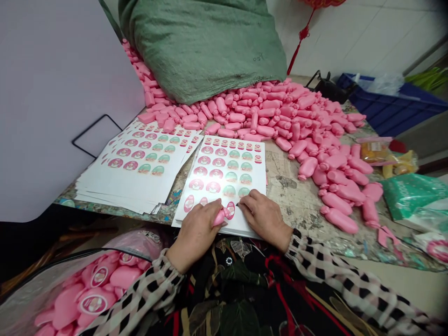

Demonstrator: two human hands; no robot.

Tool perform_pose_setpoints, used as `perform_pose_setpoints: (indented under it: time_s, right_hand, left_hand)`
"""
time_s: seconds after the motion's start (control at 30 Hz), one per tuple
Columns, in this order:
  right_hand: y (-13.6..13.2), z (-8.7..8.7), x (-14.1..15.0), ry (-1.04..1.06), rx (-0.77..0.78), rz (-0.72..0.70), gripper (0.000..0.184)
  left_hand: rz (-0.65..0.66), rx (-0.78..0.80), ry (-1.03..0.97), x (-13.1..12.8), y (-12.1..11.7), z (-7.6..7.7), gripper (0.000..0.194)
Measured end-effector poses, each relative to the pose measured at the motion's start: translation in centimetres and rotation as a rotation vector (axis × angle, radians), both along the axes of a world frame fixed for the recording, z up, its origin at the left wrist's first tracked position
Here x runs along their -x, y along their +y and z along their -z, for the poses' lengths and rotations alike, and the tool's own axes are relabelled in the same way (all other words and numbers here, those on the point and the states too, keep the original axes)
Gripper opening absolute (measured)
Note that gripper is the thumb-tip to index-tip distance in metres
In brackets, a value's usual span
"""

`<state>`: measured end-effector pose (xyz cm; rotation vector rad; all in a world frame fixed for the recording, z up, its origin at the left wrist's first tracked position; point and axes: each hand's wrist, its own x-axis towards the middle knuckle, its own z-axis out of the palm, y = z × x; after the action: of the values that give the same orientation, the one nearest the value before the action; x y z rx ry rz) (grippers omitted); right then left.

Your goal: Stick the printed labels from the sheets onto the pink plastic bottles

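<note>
2 hands curled: left [194, 235] around pink bottle [221, 217], right [264, 219] on sticker sheet [224, 172]

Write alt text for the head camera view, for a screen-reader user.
Seen from the person's head, the left hand holds a pink plastic bottle at a sheet of round pink-and-green labels, while the right hand rests on the sheet. Loose pink bottles cover a worn table beneath a green woven sack; labelled bottles fill a clear bag.
</note>
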<state>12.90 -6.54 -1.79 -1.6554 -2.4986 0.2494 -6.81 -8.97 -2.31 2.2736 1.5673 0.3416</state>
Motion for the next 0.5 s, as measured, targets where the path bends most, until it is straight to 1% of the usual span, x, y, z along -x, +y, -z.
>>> perform_pose_setpoints:
  time_s: [0.27,0.5]
  right_hand:
    - [-0.1,0.0,0.0,0.019,0.028,0.02,0.023]
    - [-1.1,0.7,0.1,0.102,0.027,0.059,0.02]
  left_hand:
    - [0.029,-0.05,0.019,0.2,0.1,0.6,0.04]
    - [0.042,-0.09,0.019,0.3,0.0,0.7,0.038]
